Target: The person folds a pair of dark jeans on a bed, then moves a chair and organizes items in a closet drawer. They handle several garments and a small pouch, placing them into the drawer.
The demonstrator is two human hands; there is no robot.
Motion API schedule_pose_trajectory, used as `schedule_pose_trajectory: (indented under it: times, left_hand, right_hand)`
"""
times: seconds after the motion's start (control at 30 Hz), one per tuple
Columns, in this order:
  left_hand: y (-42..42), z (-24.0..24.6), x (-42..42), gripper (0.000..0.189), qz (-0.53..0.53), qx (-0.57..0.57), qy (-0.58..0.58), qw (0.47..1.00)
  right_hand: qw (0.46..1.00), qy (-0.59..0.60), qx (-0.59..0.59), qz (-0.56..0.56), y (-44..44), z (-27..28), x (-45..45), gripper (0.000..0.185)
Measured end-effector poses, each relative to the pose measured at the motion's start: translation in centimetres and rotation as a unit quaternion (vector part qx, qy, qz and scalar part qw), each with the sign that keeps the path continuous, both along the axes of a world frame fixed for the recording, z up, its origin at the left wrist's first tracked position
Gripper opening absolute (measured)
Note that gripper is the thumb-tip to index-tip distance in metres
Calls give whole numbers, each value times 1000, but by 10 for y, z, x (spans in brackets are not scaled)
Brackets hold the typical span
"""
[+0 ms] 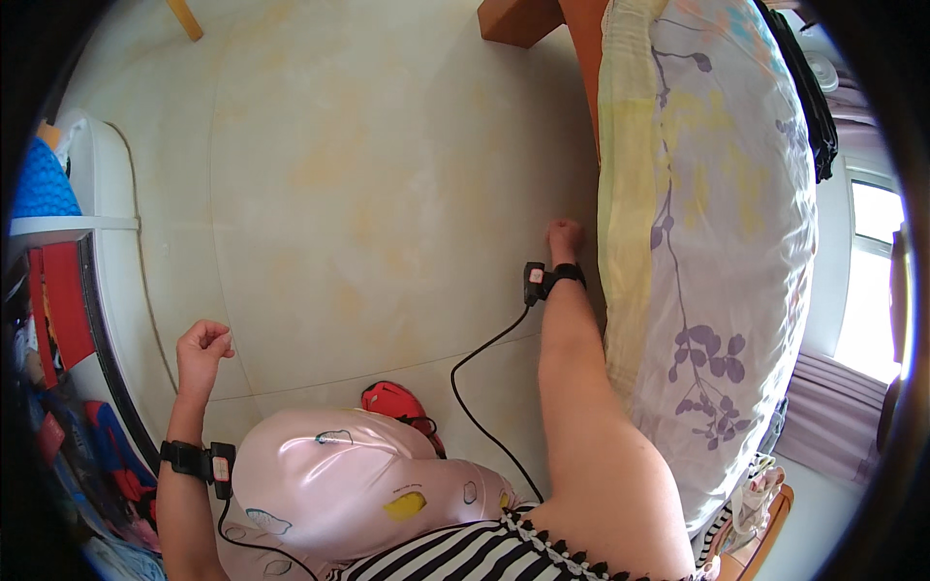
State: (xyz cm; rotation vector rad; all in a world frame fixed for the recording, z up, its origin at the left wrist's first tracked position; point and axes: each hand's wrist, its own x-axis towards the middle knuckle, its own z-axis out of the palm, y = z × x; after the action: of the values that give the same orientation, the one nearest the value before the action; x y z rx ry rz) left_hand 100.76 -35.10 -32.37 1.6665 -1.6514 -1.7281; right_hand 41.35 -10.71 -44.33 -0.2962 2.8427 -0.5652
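My left hand (pixel 204 347) hangs at the left above the tiled floor (pixel 363 189), its fingers loosely curled, with nothing visible in them. Near the bed's side, my right hand (pixel 566 235) is curled like a fist, and no object shows in it. A pale floral bedsheet (pixel 726 283) with a yellow border (pixel 626 254) covers the bed beside it. Each wrist wears a black strap with a small cabled device, one on the left (pixel 221 469) and another on the right (pixel 535 283). Pink satiny trousers (pixel 327 479) cover my bent legs.
A red shoe (pixel 396 401) shows beyond my knees. At left stands a white open cabinet (pixel 116 225) holding red items (pixel 67 305), with a blue textured object (pixel 45 185) on top. The wooden bed frame (pixel 519 22) juts out above. A wooden leg (pixel 185 18) stands far left.
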Motion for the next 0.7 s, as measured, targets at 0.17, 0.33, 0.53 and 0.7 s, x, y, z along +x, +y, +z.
schedule_pose_trajectory:
  times: [0.17, 0.33, 0.53, 0.7]
  left_hand:
    - [-5, 4, 8, 3, -8, -7, 15, 1000]
    - [-1, -2, 21, 5, -16, 2, 21, 1000]
    - [11, -12, 40, 5, 1, 19, 35, 999]
    - [19, -14, 53, 5, 13, 18, 39, 999]
  right_hand:
    - [981, -128, -144, -4, 59, 12, 74, 10]
    - [974, -148, -165, 44, 101, 30, 162, 8]
    - [995, -31, -92, 22, 100, 19, 195, 10]
    - [996, 55, -63, 11, 93, 4, 166, 9]
